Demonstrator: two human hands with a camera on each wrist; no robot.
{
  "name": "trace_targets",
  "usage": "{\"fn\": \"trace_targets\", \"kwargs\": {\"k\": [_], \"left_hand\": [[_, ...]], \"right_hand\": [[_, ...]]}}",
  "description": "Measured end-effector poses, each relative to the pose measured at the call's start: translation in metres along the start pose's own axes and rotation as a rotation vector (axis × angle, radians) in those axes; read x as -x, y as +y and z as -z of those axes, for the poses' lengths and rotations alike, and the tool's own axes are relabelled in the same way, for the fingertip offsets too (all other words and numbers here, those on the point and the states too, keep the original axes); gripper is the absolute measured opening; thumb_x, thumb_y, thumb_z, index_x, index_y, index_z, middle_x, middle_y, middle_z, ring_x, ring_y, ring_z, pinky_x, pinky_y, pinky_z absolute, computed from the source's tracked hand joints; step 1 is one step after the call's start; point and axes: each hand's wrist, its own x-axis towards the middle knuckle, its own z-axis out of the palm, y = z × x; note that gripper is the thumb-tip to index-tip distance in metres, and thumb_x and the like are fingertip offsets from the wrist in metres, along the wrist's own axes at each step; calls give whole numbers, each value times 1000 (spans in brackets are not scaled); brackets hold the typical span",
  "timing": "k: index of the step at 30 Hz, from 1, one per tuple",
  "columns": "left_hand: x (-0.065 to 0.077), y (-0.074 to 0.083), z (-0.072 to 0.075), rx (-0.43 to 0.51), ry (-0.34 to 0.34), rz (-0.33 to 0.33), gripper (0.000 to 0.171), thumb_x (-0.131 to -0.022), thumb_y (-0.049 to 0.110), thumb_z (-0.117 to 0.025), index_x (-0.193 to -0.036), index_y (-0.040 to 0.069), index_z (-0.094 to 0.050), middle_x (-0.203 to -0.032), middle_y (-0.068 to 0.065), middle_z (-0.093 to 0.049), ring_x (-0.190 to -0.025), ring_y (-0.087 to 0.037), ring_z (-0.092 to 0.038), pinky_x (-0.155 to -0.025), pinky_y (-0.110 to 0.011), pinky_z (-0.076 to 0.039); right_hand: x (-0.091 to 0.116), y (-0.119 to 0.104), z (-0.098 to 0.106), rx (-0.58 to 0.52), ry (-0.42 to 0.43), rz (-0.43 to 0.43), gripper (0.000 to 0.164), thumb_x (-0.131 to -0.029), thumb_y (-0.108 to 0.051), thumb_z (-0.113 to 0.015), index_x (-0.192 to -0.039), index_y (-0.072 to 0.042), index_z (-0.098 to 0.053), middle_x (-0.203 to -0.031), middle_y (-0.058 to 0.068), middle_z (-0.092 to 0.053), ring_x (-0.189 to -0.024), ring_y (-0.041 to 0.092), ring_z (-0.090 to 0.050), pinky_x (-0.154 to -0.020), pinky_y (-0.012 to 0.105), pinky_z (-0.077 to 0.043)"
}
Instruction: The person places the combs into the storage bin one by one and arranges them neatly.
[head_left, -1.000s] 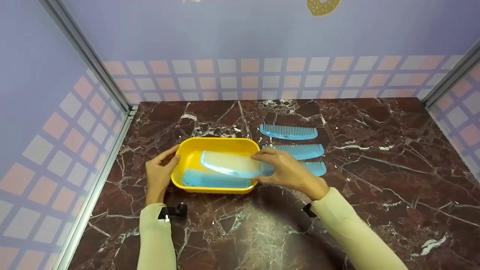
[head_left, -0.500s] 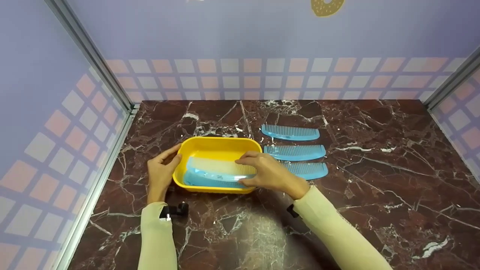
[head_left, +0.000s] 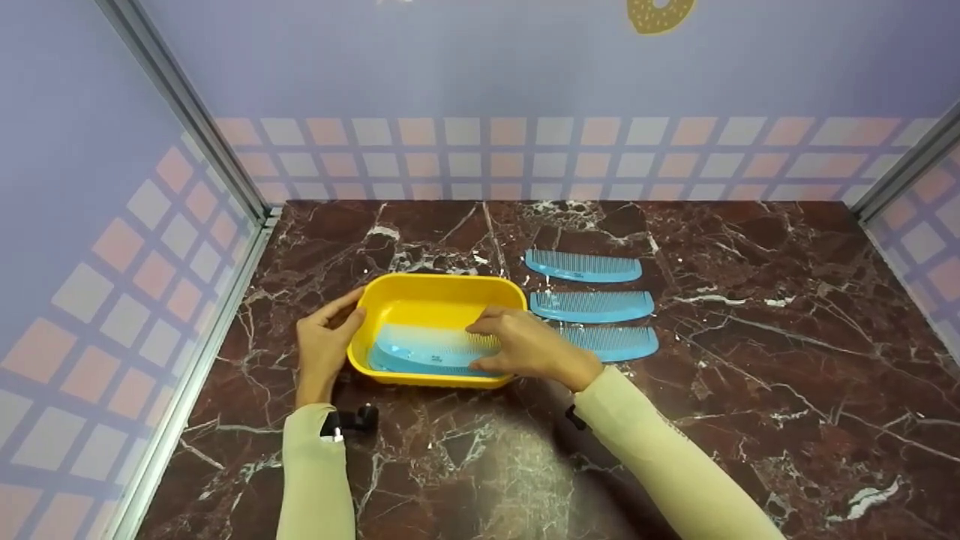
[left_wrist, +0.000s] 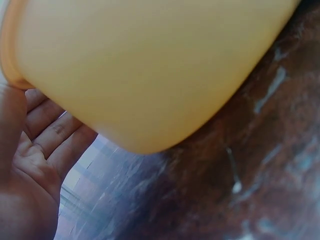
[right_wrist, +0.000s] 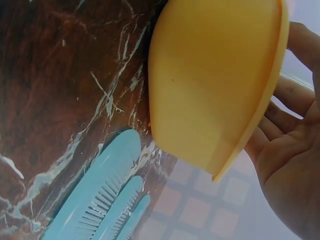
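In the head view a yellow plastic basin stands on the table. My left hand holds its left end, thumb at the rim and fingers along the outer wall; the left wrist view shows this hand close against the wall. My right hand reaches over the right rim and grips the right end of a blue comb, low inside the basin. More blue comb shows beneath it, largely covered. In the right wrist view the fingers of my right hand pass behind the basin wall, so the held comb is hidden there.
Right of the basin, three blue combs lie in a column on the dark marbled table: a far comb, a middle comb and a near comb, partly behind my right hand. Panelled walls border the back and sides.
My right hand has moved left and down into the basin with the comb, which now lies lower over the other blue comb there. My left hand has stayed at the basin's left end.
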Motion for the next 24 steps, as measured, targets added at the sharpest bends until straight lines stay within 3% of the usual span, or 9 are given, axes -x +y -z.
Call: {"fn": "trace_targets", "kwargs": {"k": [7, 16, 24], "left_hand": [[0, 0, 0, -8, 2, 8, 32, -86, -9, -67, -117, -14, -62, -119, -29, -61, -111, -41, -59, -86, -25, -54], [-1, -2, 0, 32, -19, -37, 33, -85, -13, -64, -117, -18, -59, -119, -35, -58, -112, -47, -56, -86, -26, -54], [-1, -2, 0, 37, -11, -38, 32, -85, -13, -65, -116, -18, -60, -118, -34, -58, -111, -48, -56, -85, -26, -55]], "right_hand": [[-4, 2, -5, 19, -8, 30, 50, -80, -31, -80, -118, 0, -68, -110, 11, -66, -98, 23, -61, -89, 34, -52], [-5, 5, -9, 1, -22, 56, 49, -79, -30, -81, -116, 0, -69, -107, 11, -67, -95, 22, -62, -87, 35, -52], [-6, 3, -10, 5, -40, 34, 48, -79, -31, -81, -116, -2, -69, -109, 8, -69, -96, 20, -63, -89, 34, -51]]}}
